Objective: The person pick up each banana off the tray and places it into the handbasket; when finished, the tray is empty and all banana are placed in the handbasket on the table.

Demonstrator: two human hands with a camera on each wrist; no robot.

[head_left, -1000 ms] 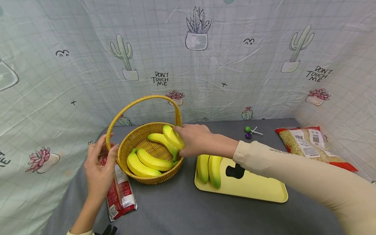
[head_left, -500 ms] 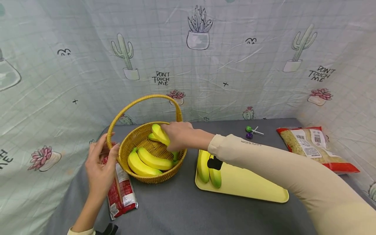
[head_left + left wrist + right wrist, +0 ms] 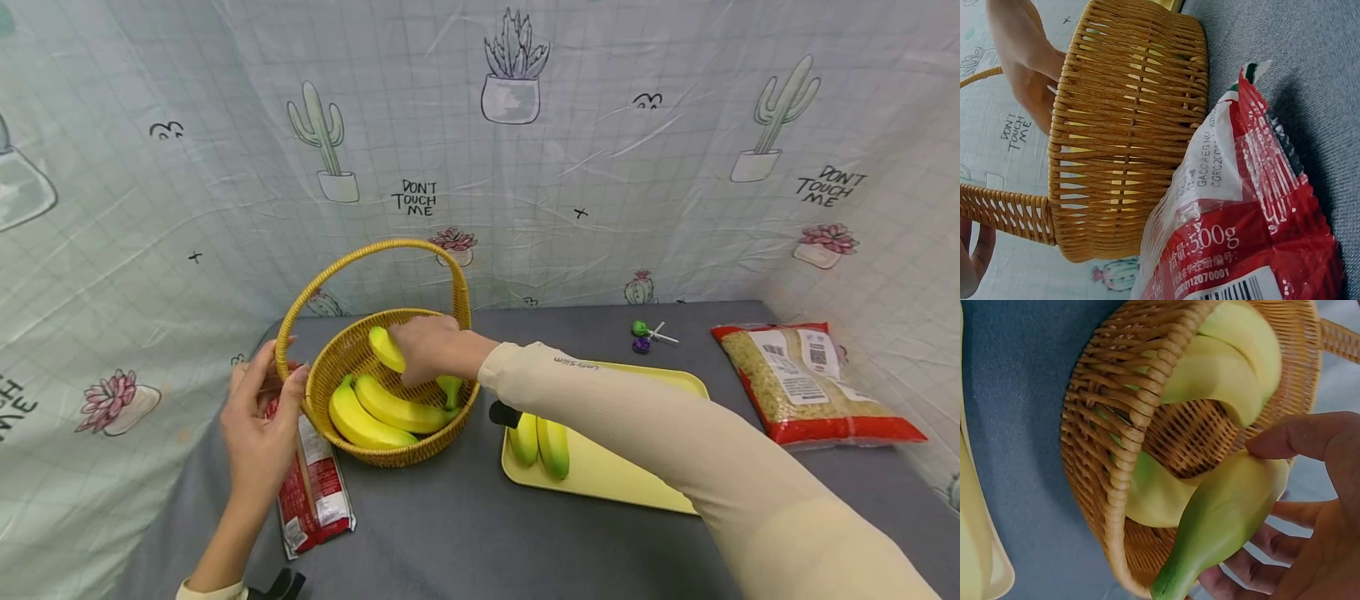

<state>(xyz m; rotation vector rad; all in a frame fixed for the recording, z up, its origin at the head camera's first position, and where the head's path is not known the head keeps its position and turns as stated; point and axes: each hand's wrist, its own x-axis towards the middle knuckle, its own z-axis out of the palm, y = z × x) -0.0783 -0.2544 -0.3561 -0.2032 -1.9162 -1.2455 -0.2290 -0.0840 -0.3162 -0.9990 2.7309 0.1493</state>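
Bare grey surface (image 3: 450,533) in foreground. Red packet (image 3: 311,492) touches basket (image 3: 390,454) wall. Left hand (image 3: 258,417) grips handle base at left rim. Right hand (image 3: 423,350) grasps banana (image 3: 385,348) inside basket, long axis slanting, green tip toward right rim. Yellow tray (image 3: 622,479) just right, apart.

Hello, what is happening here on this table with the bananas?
A person is putting bananas into a wicker basket. The right hand holds a banana over the basket, where two more bananas already lie. The left hand rests on the handle's base. Two bananas lie on the yellow tray; a red packet lies beside the basket.
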